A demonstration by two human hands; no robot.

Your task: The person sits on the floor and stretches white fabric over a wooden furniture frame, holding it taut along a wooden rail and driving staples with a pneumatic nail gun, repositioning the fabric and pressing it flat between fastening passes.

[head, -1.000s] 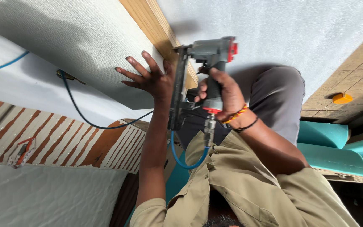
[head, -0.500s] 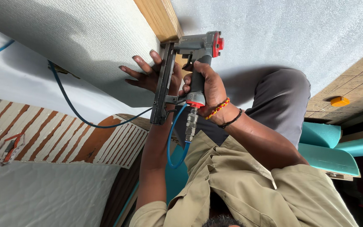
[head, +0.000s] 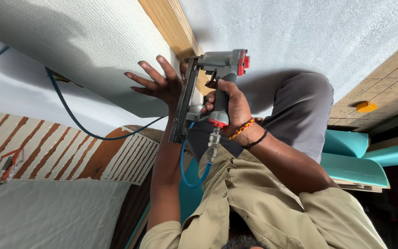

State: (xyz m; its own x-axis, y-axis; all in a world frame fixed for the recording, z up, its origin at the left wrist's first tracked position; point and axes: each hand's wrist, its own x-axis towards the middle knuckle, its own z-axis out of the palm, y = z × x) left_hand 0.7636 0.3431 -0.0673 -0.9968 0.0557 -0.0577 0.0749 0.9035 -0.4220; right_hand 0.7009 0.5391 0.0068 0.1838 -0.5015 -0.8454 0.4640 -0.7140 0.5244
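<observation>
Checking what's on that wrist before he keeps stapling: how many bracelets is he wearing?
2. A beaded red-and-yellow bracelet and a thin black band beside it, both on the wrist of the right hand gripping the pneumatic stapler. The other wrist looks bare.

Lay covered in white textured sheeting (head: 84,41), a wooden strip (head: 171,27) crossing it toward the far edge. Bore a blue hose (head: 77,122) trailing across, a splayed left hand (head: 160,83) pressed flat beside the strip.

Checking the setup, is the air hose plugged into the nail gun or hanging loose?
Plugged in: the blue hose loops up into the metal fitting under the nail gun grip held by the right hand.
</observation>
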